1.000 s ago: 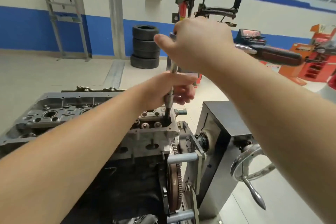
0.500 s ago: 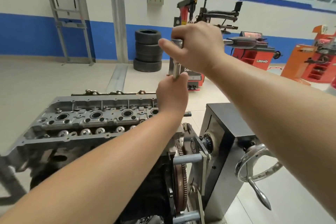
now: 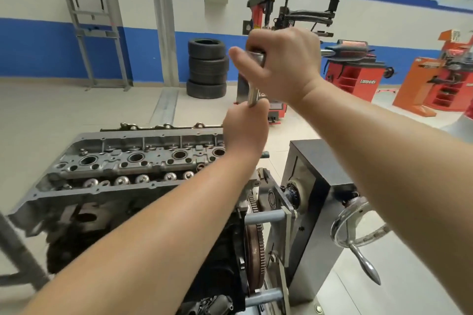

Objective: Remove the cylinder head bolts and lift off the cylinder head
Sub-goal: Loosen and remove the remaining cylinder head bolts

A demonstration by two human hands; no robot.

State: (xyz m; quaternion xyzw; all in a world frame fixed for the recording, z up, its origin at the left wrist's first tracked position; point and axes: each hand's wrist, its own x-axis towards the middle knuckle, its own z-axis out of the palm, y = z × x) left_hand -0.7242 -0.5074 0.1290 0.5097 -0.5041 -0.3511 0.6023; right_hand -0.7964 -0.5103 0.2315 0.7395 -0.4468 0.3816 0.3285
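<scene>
We reach both bare forearms out over the engine. Our right hand sits highest, fingers curled round the head of the ratchet wrench, thumb sticking out to the left, while the wrench's dark handle juts out to the right behind the wrist. Directly beneath, our left hand wraps the extension bar, whose bright shaft shows only in the short gap between the two fists; its lower end is hidden behind the left hand, so we cannot tell whether it is seated on a bolt. The cylinder head lies on the engine block just below and left of that hand, its right end covered by our wrist, with the flywheel and the grey engine stand to the right. Compared with half a second ago, our hands keep the same stacked grip and barely shift; the handle appears to have swung slightly further right, and the whole scene sits a touch lower in view.
</scene>
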